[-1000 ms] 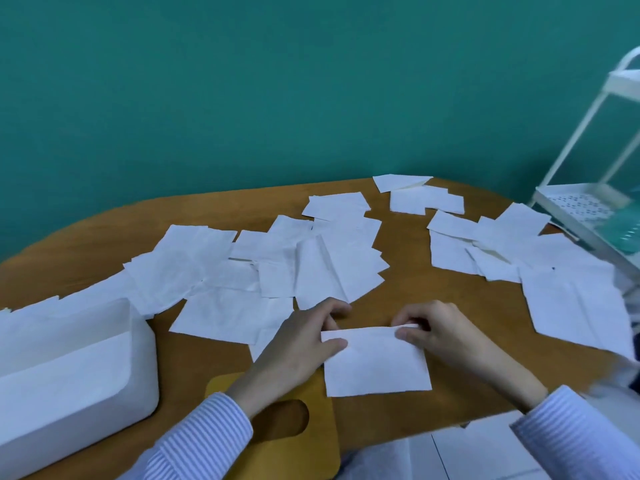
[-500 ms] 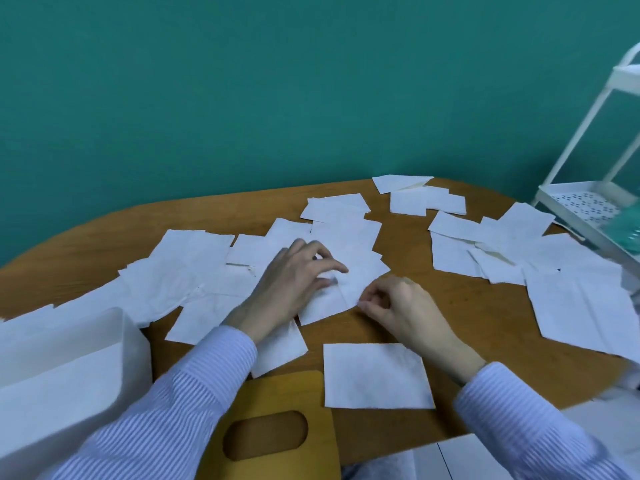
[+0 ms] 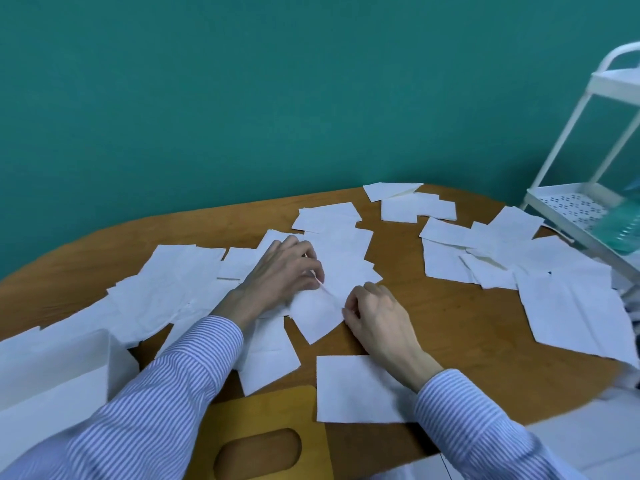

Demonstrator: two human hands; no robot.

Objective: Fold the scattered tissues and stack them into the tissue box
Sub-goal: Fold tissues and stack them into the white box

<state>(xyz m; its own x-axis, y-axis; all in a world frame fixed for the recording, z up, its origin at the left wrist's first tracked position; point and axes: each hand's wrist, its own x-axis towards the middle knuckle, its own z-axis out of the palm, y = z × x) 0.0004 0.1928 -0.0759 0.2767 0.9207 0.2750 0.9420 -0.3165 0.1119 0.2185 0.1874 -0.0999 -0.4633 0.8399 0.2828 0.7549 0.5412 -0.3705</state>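
Left hand [image 3: 282, 271] at frame centre, fingers curled pinching a tissue [image 3: 320, 313], right hand [image 3: 375, 315] pinching its near edge, folded tissue [image 3: 360, 389] lower centre, tissue box [image 3: 52, 379] lower left

No readable text, label, brand, number or sign on anything in view.

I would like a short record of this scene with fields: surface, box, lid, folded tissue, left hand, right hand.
surface: wooden table, many loose tissues
box: white tissue box, near left edge
lid: wooden lid with oval slot, off the box
folded tissue: folded tissue, beside lid
left hand: left hand pinching next tissue
right hand: right hand pinching same tissue
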